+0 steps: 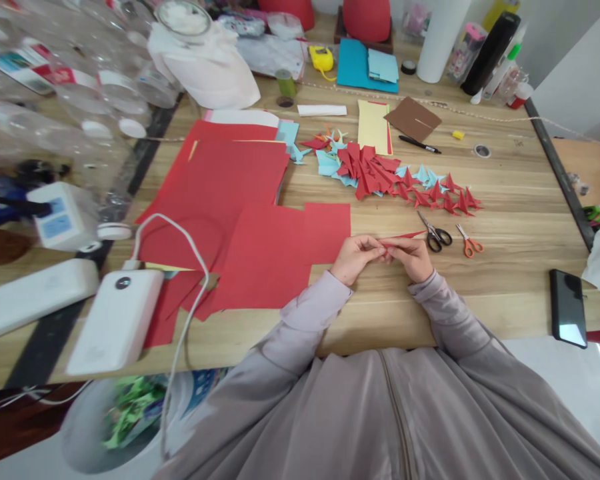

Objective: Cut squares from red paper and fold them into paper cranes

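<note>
Grey zip-up jacket (350,413) sat below both hands (356,259), pinched together on folded red paper (411,235) that uneven pressure could crease crookedly.

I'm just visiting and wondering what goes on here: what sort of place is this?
It looks like a paper-craft table, though whether in a home or a workshop I can't tell. The signs are the sheets of red paper, the folded paper shapes and the black-handled scissors.
</note>
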Motion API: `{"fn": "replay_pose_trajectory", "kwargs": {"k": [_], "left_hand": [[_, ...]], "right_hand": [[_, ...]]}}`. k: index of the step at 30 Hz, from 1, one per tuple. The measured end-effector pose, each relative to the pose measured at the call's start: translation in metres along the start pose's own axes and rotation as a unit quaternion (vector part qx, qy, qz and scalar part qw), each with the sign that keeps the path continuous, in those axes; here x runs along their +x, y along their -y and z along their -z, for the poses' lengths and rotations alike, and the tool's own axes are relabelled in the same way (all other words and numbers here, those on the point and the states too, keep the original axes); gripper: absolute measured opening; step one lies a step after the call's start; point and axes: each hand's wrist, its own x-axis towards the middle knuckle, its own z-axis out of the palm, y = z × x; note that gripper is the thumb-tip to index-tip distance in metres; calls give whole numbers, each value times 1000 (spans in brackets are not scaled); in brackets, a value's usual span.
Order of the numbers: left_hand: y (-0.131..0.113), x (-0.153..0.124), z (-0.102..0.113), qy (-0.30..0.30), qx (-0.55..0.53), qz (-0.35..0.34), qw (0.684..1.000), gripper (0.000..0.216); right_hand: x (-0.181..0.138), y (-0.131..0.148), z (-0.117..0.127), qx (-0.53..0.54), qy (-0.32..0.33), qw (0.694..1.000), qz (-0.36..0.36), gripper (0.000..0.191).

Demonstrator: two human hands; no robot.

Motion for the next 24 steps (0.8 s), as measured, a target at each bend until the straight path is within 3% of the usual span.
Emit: {"fn": "replay_pose_trajectory", "kwargs": {"k": [10, 24], "left_hand": [[-3, -3, -1, -19, -70, 43, 996, 28], [-2, -1, -3, -28, -53, 18, 998, 25]], "right_hand": [[2, 0, 1, 65, -21, 998, -12, 19], [3, -1, 0, 49, -25, 998, -8, 22]]}}
